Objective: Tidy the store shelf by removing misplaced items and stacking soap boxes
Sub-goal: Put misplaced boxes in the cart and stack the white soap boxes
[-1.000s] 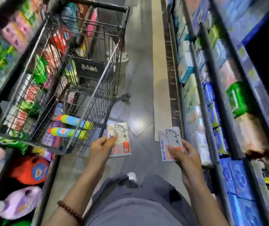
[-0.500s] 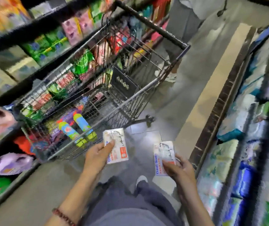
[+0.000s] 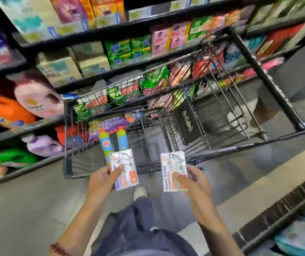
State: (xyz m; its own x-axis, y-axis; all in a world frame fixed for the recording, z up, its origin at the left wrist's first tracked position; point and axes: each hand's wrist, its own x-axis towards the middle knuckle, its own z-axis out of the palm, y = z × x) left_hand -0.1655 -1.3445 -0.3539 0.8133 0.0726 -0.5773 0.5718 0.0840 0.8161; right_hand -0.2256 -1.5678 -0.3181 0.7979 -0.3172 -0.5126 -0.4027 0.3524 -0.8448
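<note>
Grey floor (image 3: pixel 28 209), stocked store shelves (image 3: pixel 100 31). Wire cart (image 3: pixel 68 141) just beyond fingertips holds two bottles (image 3: pixel 106 143) and a purple pack (image 3: pixel 111 124). Left hand (image 3: pixel 101 180) pinches left Goat Soap box (image 3: pixel 127 174); right hand (image 3: pixel 196 183) grips right Goat Soap box (image 3: pixel 173 169).

One camera only, worn on the person's head, wide-angle with bent edges, looking forward and steeply down, close above left hand (image 3: pixel 101 180) and right hand (image 3: pixel 194 183), shopping cart (image 3: pixel 260 71) just ahead, shelves (image 3: pixel 92 32) slanted behind, floor (image 3: pixel 28 209) below.
</note>
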